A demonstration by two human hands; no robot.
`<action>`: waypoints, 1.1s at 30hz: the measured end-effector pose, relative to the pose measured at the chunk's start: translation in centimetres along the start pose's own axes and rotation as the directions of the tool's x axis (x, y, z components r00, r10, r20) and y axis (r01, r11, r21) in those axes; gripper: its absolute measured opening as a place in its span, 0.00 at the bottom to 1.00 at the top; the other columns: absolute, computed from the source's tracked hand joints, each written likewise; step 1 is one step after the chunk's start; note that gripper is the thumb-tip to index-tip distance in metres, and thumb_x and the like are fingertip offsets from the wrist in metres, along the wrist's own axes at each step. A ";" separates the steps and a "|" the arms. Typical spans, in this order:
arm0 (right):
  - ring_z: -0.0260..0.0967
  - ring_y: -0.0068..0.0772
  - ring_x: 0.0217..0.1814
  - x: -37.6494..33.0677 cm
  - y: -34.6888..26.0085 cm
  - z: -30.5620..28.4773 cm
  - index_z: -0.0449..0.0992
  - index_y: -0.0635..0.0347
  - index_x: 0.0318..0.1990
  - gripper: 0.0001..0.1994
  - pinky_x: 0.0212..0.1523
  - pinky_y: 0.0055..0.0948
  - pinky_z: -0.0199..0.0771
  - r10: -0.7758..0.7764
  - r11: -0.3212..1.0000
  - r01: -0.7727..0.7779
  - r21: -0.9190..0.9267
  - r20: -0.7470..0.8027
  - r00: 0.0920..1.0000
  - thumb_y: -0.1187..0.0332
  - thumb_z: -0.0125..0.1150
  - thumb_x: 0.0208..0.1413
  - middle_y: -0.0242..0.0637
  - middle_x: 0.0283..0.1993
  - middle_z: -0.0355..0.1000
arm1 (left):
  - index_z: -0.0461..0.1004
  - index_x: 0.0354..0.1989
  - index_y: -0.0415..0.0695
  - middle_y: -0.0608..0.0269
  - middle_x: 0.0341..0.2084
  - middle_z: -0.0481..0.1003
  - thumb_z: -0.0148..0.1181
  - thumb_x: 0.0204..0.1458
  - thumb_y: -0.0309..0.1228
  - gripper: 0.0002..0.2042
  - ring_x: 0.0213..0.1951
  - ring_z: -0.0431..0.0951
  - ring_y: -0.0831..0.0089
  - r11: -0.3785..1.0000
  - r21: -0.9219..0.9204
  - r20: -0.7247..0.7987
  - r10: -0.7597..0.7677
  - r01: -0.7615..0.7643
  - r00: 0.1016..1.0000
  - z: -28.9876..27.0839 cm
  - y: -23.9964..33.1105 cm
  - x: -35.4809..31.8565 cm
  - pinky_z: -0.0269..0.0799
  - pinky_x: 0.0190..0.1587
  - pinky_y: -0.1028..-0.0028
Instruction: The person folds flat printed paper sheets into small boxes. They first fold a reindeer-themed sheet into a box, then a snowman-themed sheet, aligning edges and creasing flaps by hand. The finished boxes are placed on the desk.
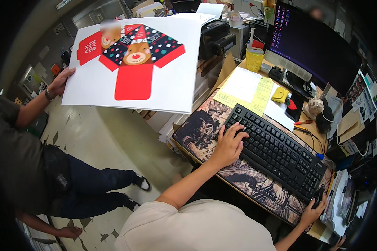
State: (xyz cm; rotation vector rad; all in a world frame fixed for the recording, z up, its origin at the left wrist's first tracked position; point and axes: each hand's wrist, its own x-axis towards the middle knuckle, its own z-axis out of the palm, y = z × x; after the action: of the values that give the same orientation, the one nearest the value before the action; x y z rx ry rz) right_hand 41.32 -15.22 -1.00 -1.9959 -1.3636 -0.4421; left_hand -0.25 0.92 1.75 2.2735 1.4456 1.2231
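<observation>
My left hand [229, 145] rests at the left end of a black keyboard [276, 152], fingers spread over its keys and holding nothing. At the keyboard's right end, my right hand [313, 212] is wrapped over a dark computer mouse [318, 196], which the fingers partly cover. Both keyboard and mouse lie on a large desk mat [201, 125] printed with dark comic-style drawings. On the left, another person's hand [63, 80] grips the edge of a big white printed sheet [167, 94]. The sheet bears an unfolded red and dark dotted box design with a reindeer face.
Behind the keyboard are yellow and white papers [262, 94], a yellow pen cup [254, 59], a small yellow pouch [280, 95] and a wide monitor [318, 46]. Stacked papers [337, 201] stand at the desk's right edge. The standing person [33, 163] is at my left, on the worn floor.
</observation>
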 end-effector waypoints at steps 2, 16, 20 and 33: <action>0.59 0.50 0.65 -0.1 0.1 0.1 0.68 0.61 0.58 0.20 0.63 0.40 0.58 0.025 1.000 -0.025 -0.002 0.013 1.000 0.74 0.52 0.56 0.46 0.60 0.64 | 0.68 0.50 0.49 0.56 0.55 0.64 0.49 0.55 0.27 0.14 0.64 0.60 0.57 0.997 -0.075 -0.033 -0.014 0.011 0.999 0.0 -0.5 -0.2 0.43 0.65 0.48; 0.62 0.47 0.62 2.0 -6.3 -1.8 0.73 0.68 0.49 0.14 0.63 0.41 0.58 -0.064 0.966 0.107 0.234 -0.186 0.980 0.73 0.53 0.57 0.47 0.56 0.68 | 0.49 0.67 0.42 0.55 0.60 0.63 0.40 0.56 0.61 0.39 0.57 0.68 0.63 0.438 -0.897 -0.335 -0.595 -0.055 0.731 -17.4 -3.5 -4.8 0.70 0.53 0.60; 0.64 0.35 0.61 5.0 -15.5 0.6 0.69 0.63 0.55 0.19 0.61 0.33 0.62 -0.123 0.552 -0.113 0.826 0.215 0.969 0.71 0.55 0.56 0.40 0.61 0.63 | 0.57 0.63 0.38 0.57 0.58 0.65 0.51 0.61 0.33 0.24 0.58 0.68 0.65 0.333 -0.943 -0.222 -0.679 0.024 0.700 -17.8 -5.0 -4.5 0.64 0.59 0.63; 0.71 0.22 0.42 4.6 -22.3 3.1 0.54 0.65 0.65 0.37 0.36 0.20 0.70 -0.156 0.180 -0.707 0.683 0.730 0.665 0.65 0.68 0.52 0.41 0.50 0.68 | 0.62 0.60 0.40 0.57 0.55 0.69 0.55 0.58 0.27 0.22 0.57 0.70 0.65 -0.025 -0.994 0.105 -0.427 0.105 0.898 -8.6 -2.1 -10.0 0.65 0.60 0.62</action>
State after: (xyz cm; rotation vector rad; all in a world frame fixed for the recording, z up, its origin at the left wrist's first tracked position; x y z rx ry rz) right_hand 22.50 -4.89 7.07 -1.1480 -1.0055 1.2873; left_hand -9.72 -8.42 0.76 0.7423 0.4829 1.5924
